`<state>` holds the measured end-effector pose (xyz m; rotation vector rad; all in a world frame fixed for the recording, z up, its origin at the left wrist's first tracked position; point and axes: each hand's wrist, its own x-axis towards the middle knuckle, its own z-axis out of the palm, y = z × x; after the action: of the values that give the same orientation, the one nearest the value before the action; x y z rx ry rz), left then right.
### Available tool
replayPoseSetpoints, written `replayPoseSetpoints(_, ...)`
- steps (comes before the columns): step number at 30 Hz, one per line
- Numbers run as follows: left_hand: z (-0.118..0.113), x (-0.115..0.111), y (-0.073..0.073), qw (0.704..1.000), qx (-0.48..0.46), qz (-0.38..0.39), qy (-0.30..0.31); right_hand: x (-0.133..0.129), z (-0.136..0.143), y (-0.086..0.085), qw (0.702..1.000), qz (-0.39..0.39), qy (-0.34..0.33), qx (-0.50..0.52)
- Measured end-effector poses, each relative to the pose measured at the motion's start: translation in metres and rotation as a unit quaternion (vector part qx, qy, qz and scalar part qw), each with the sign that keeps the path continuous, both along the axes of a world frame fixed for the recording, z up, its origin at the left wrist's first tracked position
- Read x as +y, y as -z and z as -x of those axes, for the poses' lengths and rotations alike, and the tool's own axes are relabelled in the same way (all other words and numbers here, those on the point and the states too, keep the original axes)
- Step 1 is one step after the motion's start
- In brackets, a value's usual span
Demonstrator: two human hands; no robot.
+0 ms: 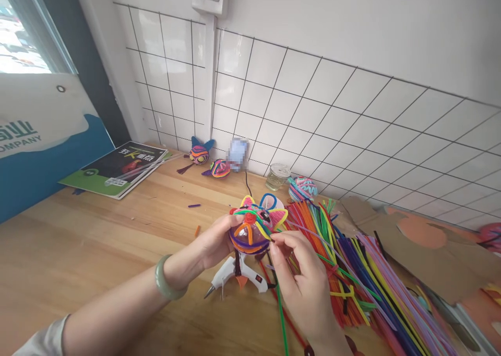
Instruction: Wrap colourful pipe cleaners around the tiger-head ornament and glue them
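Note:
My left hand [213, 241], with a pale green bangle on its wrist, grips a round pipe-cleaner ornament [250, 230] from its left side. The ornament has pink ears edged in yellow, a red ball nose, coloured stripes, a bare clear patch in front and a dark tassel [237, 263] below. On its right edge, my right hand [299, 272] pinches thumb and forefinger together at the end of a stripe; what exactly lies between the fingertips is mostly hidden. Beneath the ornament lies a white glue gun [235, 273] on the table, nozzle to the left.
Bundles of coloured pipe cleaners [352, 272] spread over the right side beside cardboard [422, 251]. Along the tiled wall stand finished-looking ornaments [199, 154], a blurred phone-like object [237, 154], a glass jar [278, 177] and a blue-pink ball [302, 189]. Books [117, 170] lie at left.

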<state>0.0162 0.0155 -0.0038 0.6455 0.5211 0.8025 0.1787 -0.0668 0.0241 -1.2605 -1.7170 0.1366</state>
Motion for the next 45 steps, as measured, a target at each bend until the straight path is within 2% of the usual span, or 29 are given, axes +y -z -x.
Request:
replayPoseSetpoints(5, -0.001, 0.0, 0.003, 1.0, 0.002, -0.004, -0.01, 0.0, -0.006, 0.001, 0.999, -0.019, -0.002, -0.036)
replayPoseSetpoints(11, -0.002, -0.003, -0.002, 0.999, 0.005, -0.042, -0.026, -0.002, -0.004, 0.0, 0.994, -0.068, 0.006, -0.083)
replayPoseSetpoints(21, -0.002, -0.003, 0.0, 0.995, 0.004, -0.085, -0.05, -0.004, -0.004, -0.001, 0.996, -0.044, 0.005, -0.081)
replayPoseSetpoints(25, 0.001, -0.001, -0.002, 0.995, 0.016, -0.073, -0.065, -0.002, -0.017, -0.006, 0.997, -0.038, 0.051, -0.052)
replayPoseSetpoints(27, 0.003, 0.001, -0.004, 0.995, 0.015, -0.068, -0.076, 0.002, -0.029, -0.007, 0.995, -0.002, 0.091, -0.031)
replayPoseSetpoints(29, 0.005, 0.002, -0.007, 0.993, 0.014, -0.065, -0.093, 0.008, -0.043, -0.003, 0.989, 0.1, 0.096, -0.044)
replayPoseSetpoints(31, 0.006, 0.002, -0.01, 0.992, 0.016, -0.065, -0.108, 0.014, -0.057, 0.006, 0.966, 0.231, 0.053, -0.102)
replayPoseSetpoints(33, 0.006, 0.002, -0.012, 0.991, 0.018, -0.066, -0.113, 0.021, -0.067, 0.02, 0.942, 0.302, 0.016, -0.148)
replayPoseSetpoints(40, 0.005, 0.001, -0.013, 0.991, 0.019, -0.05, -0.119, 0.037, -0.067, 0.075, 0.871, 0.424, 0.0, -0.249)
replayPoseSetpoints(43, 0.005, 0.002, -0.011, 0.991, 0.021, -0.037, -0.126, 0.041, -0.065, 0.082, 0.862, 0.444, -0.009, -0.244)
replayPoseSetpoints(45, 0.004, 0.002, -0.011, 0.992, 0.02, -0.036, -0.123, 0.042, -0.066, 0.078, 0.869, 0.443, -0.021, -0.219)
